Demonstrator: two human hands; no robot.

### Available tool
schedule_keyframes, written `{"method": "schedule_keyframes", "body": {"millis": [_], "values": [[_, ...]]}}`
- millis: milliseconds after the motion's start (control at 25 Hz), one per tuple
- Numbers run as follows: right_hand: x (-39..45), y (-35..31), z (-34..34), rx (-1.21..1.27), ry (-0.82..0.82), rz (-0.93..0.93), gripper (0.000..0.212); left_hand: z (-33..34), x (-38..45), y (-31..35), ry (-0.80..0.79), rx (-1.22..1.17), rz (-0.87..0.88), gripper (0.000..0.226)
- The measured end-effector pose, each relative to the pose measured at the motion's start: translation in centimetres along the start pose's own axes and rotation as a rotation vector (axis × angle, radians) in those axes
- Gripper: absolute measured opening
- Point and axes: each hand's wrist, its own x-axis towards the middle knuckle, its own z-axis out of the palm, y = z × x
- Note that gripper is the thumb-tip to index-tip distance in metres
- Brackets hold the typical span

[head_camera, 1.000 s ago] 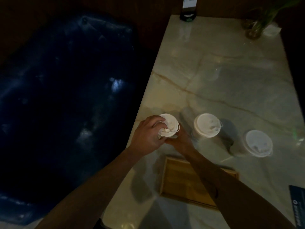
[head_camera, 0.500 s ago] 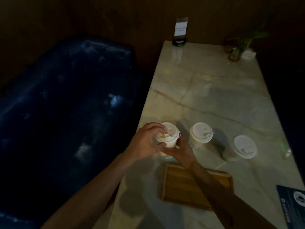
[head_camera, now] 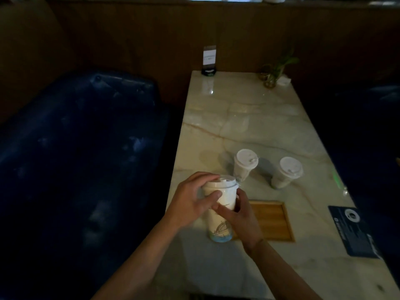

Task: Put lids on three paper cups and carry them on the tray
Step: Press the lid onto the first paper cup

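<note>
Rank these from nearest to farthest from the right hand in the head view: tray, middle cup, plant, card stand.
From the right hand:
1. Tray, just right of it.
2. Middle cup, beyond it.
3. Plant and card stand, far corners; too close to call.

No text, brand or number can be read anywhere in the dim view. Faint dark lines are seen on the white card in the black table stand [head_camera: 209, 59] at the far edge, and pale marks with a round emblem on the dark blue printed sheet [head_camera: 355, 230], but nothing is legible. A line drawing, not lettering, is carried by the tall white paper cup [head_camera: 220, 215].
</note>
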Motion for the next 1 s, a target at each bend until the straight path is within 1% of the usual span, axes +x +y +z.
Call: {"method": "schedule_keyframes", "body": {"millis": [160, 320, 440, 520, 600, 680, 840, 1000], "values": [[-2.9, -0.3, -0.9, -0.014, 0.046, -0.004, 0.080, 1.6, -2.3, 1.3, 0.085, 0.058, 0.113, 0.034], [-4.4, -0.4, -2.6, -0.068, 0.068, -0.038, 0.081, 3.8, -3.4, 2.2, 0.177, 0.126, 0.243, 0.024], [-5.0, -0.3, -4.1, -0.113, 0.097, -0.059, 0.080, 5.8, -3.8, 3.1, 0.247, 0.192, 0.307, 0.020], [-5.3, -0.3, -5.1, -0.148, 0.134, -0.075, 0.085, 7.1, -3.9, 3.7, 0.287, 0.263, 0.332, 0.019], [-5.4, -0.5, -5.8, -0.204, 0.177, -0.103, 0.089, 8.1, -3.8, 4.5, 0.338, 0.301, 0.340, 0.019], [-5.4, -0.9, -6.3, -0.256, 0.221, -0.143, 0.088, 9.0, -3.7, 5.4, 0.362, 0.307, 0.335, 0.019], [-5.7, -1.3, -7.5, -0.278, 0.290, -0.204, 0.083, 10.3, -3.6, 7.0, 0.394, 0.310, 0.315, 0.016], [-6.3, -1.9, -8.6, -0.359, 0.325, -0.271, 0.084, 11.1, -3.5, 8.3, 0.382, 0.325, 0.257, 0.016]]}}
